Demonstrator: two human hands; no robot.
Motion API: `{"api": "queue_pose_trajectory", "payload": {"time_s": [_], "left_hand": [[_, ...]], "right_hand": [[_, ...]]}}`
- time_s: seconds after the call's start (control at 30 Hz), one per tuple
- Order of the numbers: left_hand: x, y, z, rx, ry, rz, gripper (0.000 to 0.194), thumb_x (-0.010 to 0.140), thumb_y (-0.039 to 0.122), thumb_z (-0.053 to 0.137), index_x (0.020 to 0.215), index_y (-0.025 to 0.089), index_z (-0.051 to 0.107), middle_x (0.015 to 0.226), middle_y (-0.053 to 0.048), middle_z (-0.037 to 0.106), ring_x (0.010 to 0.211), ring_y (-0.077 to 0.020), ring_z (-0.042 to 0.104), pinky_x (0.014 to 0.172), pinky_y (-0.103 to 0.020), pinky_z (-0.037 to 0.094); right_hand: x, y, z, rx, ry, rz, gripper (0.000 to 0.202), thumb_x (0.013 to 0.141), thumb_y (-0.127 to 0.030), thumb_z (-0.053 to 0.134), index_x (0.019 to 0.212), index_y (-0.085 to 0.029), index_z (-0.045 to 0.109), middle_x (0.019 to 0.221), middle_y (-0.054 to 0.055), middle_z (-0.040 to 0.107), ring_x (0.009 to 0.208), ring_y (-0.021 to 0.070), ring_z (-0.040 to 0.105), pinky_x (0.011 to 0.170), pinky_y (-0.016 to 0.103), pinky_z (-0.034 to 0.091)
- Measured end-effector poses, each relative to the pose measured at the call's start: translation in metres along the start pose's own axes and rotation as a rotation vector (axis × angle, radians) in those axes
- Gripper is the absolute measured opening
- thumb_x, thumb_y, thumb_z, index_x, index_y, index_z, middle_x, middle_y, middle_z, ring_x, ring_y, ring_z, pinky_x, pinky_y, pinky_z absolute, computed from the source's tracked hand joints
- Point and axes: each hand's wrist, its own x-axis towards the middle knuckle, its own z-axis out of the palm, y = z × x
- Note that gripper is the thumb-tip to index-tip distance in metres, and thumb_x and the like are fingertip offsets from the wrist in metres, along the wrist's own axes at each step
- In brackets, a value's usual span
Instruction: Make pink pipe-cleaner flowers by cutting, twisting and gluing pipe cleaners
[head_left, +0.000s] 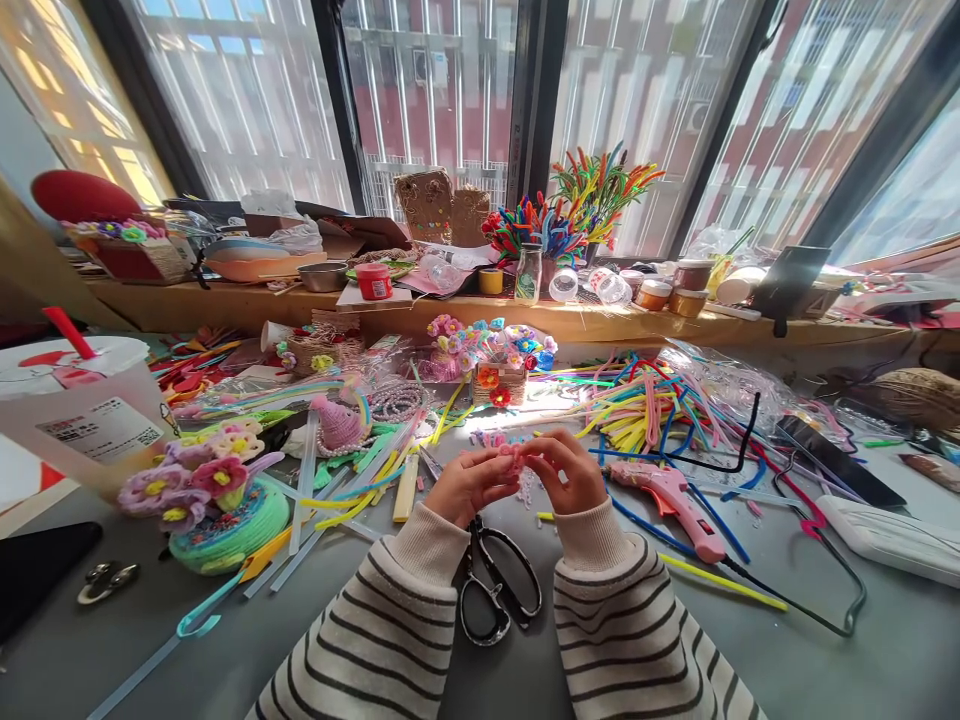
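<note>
Both my hands meet at the middle of the table over a small pink fuzzy piece [511, 456], which looks like bent pipe cleaner. My left hand [474, 484] pinches it from the left with curled fingers. From the right, the fingertips of my right hand [568, 472] close on its other side. The fingers cover much of the piece, so its full shape is hidden. Black-handled scissors [501, 590] lie between my forearms, their blades hidden under my hands. Just beyond my fingers are small pastel bits [491, 438].
A pink glue gun [671, 505] with a black cord lies to the right. Pipe cleaners [637, 405] are heaped behind it. On the left stand a drink cup [97, 400] and a green pot of fuzzy flowers [225, 530]. A flower basket [499, 385] sits straight ahead.
</note>
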Motion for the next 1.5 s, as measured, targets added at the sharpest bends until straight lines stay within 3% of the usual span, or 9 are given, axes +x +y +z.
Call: {"api": "queue_pose_trajectory", "payload": {"time_s": [0.4, 0.63, 0.83, 1.0, 1.1, 1.2, 1.3, 1.4, 1.5], "left_hand": [[0.001, -0.002, 0.001, -0.019, 0.096, 0.042, 0.02, 0.051, 0.013, 0.067, 0.07, 0.011, 0.064, 0.064, -0.003, 0.064, 0.058, -0.0092, 0.057, 0.06, -0.02, 0.049], [0.002, -0.005, 0.004, 0.084, 0.129, 0.19, 0.022, 0.051, 0.019, 0.067, 0.072, 0.011, 0.064, 0.067, -0.003, 0.064, 0.059, -0.0106, 0.057, 0.064, -0.027, 0.048], [0.003, -0.011, 0.004, 0.441, 0.176, 0.556, 0.02, 0.061, 0.025, 0.059, 0.076, 0.013, 0.062, 0.078, -0.005, 0.062, 0.068, -0.0147, 0.058, 0.064, -0.028, 0.049], [0.004, -0.015, 0.002, 1.017, 0.273, 1.011, 0.017, 0.068, 0.021, 0.05, 0.08, 0.016, 0.062, 0.075, -0.007, 0.06, 0.071, -0.0154, 0.056, 0.064, -0.028, 0.048], [0.004, -0.016, 0.002, 1.193, 0.259, 1.117, 0.018, 0.07, 0.018, 0.047, 0.081, 0.017, 0.062, 0.071, -0.007, 0.061, 0.071, -0.0158, 0.056, 0.068, -0.03, 0.046], [0.004, -0.016, 0.001, 1.086, 0.267, 1.031, 0.016, 0.068, 0.021, 0.05, 0.078, 0.016, 0.062, 0.071, -0.006, 0.06, 0.067, -0.0145, 0.056, 0.064, -0.028, 0.047], [0.005, -0.014, 0.001, 0.806, 0.234, 0.756, 0.019, 0.065, 0.027, 0.054, 0.077, 0.013, 0.06, 0.074, -0.007, 0.06, 0.065, -0.0146, 0.057, 0.06, -0.026, 0.048], [0.005, -0.012, 0.001, 0.568, 0.149, 0.527, 0.023, 0.063, 0.029, 0.056, 0.078, 0.012, 0.057, 0.072, -0.006, 0.061, 0.068, -0.0163, 0.058, 0.064, -0.029, 0.048], [0.005, -0.011, 0.002, 0.477, 0.124, 0.456, 0.025, 0.059, 0.028, 0.059, 0.078, 0.011, 0.056, 0.073, -0.006, 0.062, 0.07, -0.0169, 0.058, 0.066, -0.031, 0.048]], "right_hand": [[-0.005, -0.004, 0.003, -0.32, 0.054, -0.118, 0.014, 0.078, -0.021, 0.042, 0.074, -0.019, 0.055, 0.072, 0.004, 0.05, 0.066, 0.0125, 0.047, 0.058, 0.022, 0.039], [-0.005, -0.002, 0.008, -0.344, 0.093, -0.114, 0.014, 0.078, -0.02, 0.039, 0.07, -0.017, 0.05, 0.069, 0.005, 0.048, 0.066, 0.0143, 0.046, 0.057, 0.023, 0.039], [-0.005, -0.005, 0.016, -0.2, 0.128, 0.061, 0.008, 0.075, -0.02, 0.04, 0.07, -0.016, 0.044, 0.068, 0.004, 0.044, 0.062, 0.0139, 0.044, 0.054, 0.024, 0.039], [-0.006, 0.0, 0.025, 0.042, 0.108, 0.37, 0.015, 0.073, -0.028, 0.042, 0.065, -0.016, 0.043, 0.06, 0.0, 0.044, 0.053, 0.0115, 0.042, 0.048, 0.023, 0.035], [-0.006, 0.007, 0.028, 0.243, 0.093, 0.532, 0.022, 0.069, -0.036, 0.046, 0.058, -0.017, 0.042, 0.05, -0.003, 0.042, 0.047, 0.01, 0.04, 0.045, 0.023, 0.033], [-0.004, 0.011, 0.025, 0.419, 0.027, 0.614, 0.027, 0.064, -0.042, 0.049, 0.055, -0.017, 0.043, 0.045, -0.005, 0.041, 0.042, 0.0082, 0.037, 0.04, 0.021, 0.029], [0.0, 0.009, 0.017, 0.495, -0.032, 0.609, 0.027, 0.061, -0.043, 0.053, 0.06, -0.017, 0.047, 0.047, -0.005, 0.043, 0.041, 0.0071, 0.037, 0.038, 0.019, 0.027], [0.002, 0.005, 0.011, 0.494, -0.088, 0.585, 0.027, 0.061, -0.042, 0.054, 0.066, -0.016, 0.05, 0.052, -0.003, 0.048, 0.043, 0.0071, 0.04, 0.038, 0.019, 0.029], [0.002, 0.003, 0.01, 0.382, -0.046, 0.536, 0.028, 0.061, -0.043, 0.054, 0.065, -0.016, 0.052, 0.058, 0.0, 0.052, 0.047, 0.0081, 0.043, 0.038, 0.018, 0.03]]}}
